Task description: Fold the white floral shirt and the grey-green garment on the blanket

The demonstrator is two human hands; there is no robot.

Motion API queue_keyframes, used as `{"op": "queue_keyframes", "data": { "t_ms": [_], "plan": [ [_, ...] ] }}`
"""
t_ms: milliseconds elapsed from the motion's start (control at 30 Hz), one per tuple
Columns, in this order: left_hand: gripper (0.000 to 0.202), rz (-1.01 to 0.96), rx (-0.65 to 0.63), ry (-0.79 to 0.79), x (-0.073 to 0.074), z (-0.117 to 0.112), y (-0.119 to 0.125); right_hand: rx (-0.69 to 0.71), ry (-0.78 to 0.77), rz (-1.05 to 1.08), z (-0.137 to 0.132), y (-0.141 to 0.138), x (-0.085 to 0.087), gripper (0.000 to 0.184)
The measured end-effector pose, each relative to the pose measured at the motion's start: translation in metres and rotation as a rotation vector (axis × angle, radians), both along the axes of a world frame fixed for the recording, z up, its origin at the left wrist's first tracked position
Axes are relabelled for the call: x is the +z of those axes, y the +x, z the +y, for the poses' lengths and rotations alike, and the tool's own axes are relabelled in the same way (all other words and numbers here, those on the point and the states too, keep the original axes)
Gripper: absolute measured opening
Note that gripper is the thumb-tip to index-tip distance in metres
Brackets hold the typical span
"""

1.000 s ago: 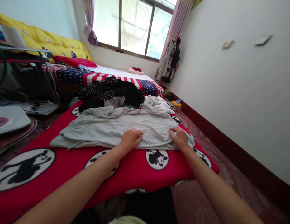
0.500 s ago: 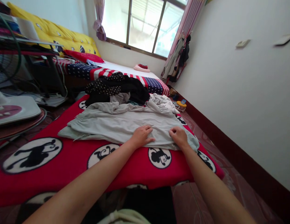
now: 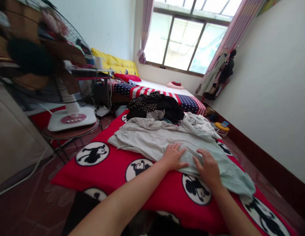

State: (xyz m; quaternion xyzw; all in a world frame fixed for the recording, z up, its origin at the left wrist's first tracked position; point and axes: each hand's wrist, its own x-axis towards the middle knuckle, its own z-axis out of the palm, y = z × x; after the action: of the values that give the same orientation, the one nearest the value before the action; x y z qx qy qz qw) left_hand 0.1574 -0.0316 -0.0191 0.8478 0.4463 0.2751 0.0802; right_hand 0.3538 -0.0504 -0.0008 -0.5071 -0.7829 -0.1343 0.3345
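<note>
A pale grey-green garment (image 3: 152, 139), possibly trousers, is spread sideways over a red blanket (image 3: 113, 170) with black monkey figures in white circles. My left hand (image 3: 175, 158) rests on the garment near its front edge, fingers spread. Close by on the right, my right hand (image 3: 208, 167) has its thumb and fingers apart over the same cloth, holding nothing. Behind the garment lies a heap of black clothes (image 3: 167, 105), some dotted with white. A white patterned cloth (image 3: 200, 123) lies at its far right.
To the left, a fan (image 3: 72, 118) stands on a round stool (image 3: 71, 132). A bed with a stars-and-stripes cover (image 3: 189, 103) is beyond, below the window. Clothes (image 3: 218, 75) hang by the right wall. A small yellow stool (image 3: 221, 127) sits on the floor.
My view has turned left, bringing the fan into sight. My right hand has uncurled and come nearer my left hand. The garment's right end now spreads further toward me.
</note>
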Motion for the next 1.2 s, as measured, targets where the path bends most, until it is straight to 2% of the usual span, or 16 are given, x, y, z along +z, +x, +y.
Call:
{"op": "queue_keyframes", "data": {
  "t_ms": [67,133,233,333,433,533,633,733,867,933,1033,1200],
  "plan": [
    [0.066,-0.069,-0.005,0.022,0.001,-0.004,-0.004,0.128,-0.004,0.011,-0.005,-0.011,-0.012,0.025],
    [0.058,-0.102,-0.025,0.038,0.002,-0.010,-0.014,0.198,0.003,0.023,-0.006,-0.013,-0.023,0.020],
    [0.063,-0.070,-0.083,0.066,0.004,-0.027,-0.049,0.234,0.032,0.034,-0.005,-0.007,-0.028,0.015],
    [0.071,0.017,-0.124,0.087,0.010,-0.046,-0.107,0.281,0.032,0.003,-0.008,-0.001,-0.024,0.017],
    [0.071,0.147,-0.092,0.060,0.021,-0.057,-0.178,0.317,0.003,-0.049,-0.019,0.002,-0.023,0.032],
    [0.062,0.236,0.014,0.031,0.031,-0.058,-0.244,0.336,-0.046,-0.102,-0.029,0.009,-0.026,0.045],
    [0.068,0.273,0.062,0.051,0.036,-0.050,-0.287,0.282,-0.085,-0.103,-0.031,0.028,-0.029,0.050],
    [0.070,0.243,0.066,0.075,0.029,-0.036,-0.302,0.201,-0.152,-0.087,-0.025,0.050,-0.028,0.056],
    [0.067,0.200,0.061,0.033,0.009,-0.019,-0.299,0.140,-0.285,-0.093,-0.017,0.064,-0.019,0.063],
    [0.066,0.222,0.061,-0.015,0.005,-0.016,-0.297,0.125,-0.342,-0.093,-0.019,0.064,-0.013,0.068],
    [0.068,0.319,0.027,-0.083,0.013,-0.023,-0.299,0.160,-0.382,-0.069,-0.031,0.062,0.000,0.077],
    [0.069,0.458,-0.013,-0.182,0.045,-0.062,-0.304,0.209,-0.410,-0.118,-0.059,0.066,0.011,0.075]
  ]
}}
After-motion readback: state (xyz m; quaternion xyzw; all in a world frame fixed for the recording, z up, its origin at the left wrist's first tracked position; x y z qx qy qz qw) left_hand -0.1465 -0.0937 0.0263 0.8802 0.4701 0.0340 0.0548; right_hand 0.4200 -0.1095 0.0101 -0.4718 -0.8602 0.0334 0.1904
